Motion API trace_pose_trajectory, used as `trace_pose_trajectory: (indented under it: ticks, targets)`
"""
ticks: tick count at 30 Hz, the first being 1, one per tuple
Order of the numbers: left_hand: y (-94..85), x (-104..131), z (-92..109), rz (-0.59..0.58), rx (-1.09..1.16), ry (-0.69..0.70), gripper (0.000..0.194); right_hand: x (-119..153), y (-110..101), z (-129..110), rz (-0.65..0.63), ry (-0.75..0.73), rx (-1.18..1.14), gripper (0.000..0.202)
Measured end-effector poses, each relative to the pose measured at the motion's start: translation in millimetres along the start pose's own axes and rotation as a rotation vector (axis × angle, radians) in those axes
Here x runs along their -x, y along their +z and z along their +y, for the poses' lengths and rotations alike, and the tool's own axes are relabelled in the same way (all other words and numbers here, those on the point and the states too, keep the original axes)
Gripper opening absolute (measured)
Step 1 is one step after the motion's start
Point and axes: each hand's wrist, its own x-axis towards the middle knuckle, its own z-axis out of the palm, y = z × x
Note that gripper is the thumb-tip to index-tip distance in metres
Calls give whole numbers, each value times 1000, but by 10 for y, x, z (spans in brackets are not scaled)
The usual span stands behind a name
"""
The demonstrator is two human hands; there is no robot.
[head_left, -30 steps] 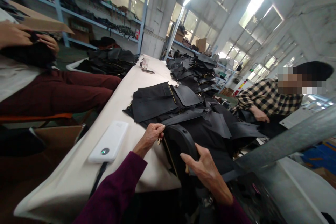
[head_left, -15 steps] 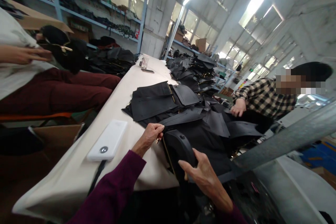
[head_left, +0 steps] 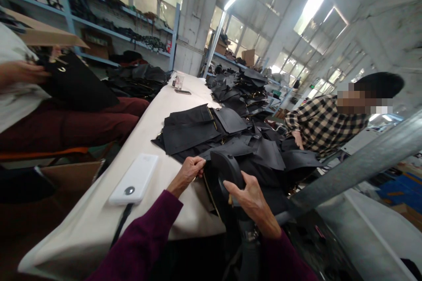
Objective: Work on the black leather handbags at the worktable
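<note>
My left hand (head_left: 187, 174) is closed in a pinch on the edge of a black bag panel (head_left: 214, 184), which has a gold zip line along its side. In my right hand (head_left: 256, 202) is a black curved handheld tool (head_left: 227, 167), gripped around its body with the thumb on the near side. A ribbed hose (head_left: 250, 254) with a metal clamp runs down from the tool's lower end. The tool's head sits over the panel, close to my left fingers; whether it touches the panel I cannot tell.
A heap of black panels (head_left: 191, 129) covers the table (head_left: 184, 215) ahead. On the left lie a white rectangular device (head_left: 134, 179) with a dark cable, and a phone (head_left: 183, 92) farther back. One co-worker (head_left: 20, 83) sits left with a black piece; another (head_left: 316, 123) sits right, beyond a metal pole (head_left: 359, 158).
My right hand has lifted and tilted the tool more upright, exposing more hose. My left hand keeps its pinch. The left co-worker's black piece has spread out flatter over their lap.
</note>
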Motion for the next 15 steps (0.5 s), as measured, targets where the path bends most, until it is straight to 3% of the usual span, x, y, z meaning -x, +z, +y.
trace_pose_trajectory:
  ticks: [4,10,15]
  targets:
    - [20,27,-21,89,48,-70,39,163,-164,25,69,-22,58,32]
    - [-7,86,-104,408,-32,-157,16,468,-277,157,40,107,15,34]
    - [30,250,-141,484,-54,-223,12,630,-298,235,23,120,68,33]
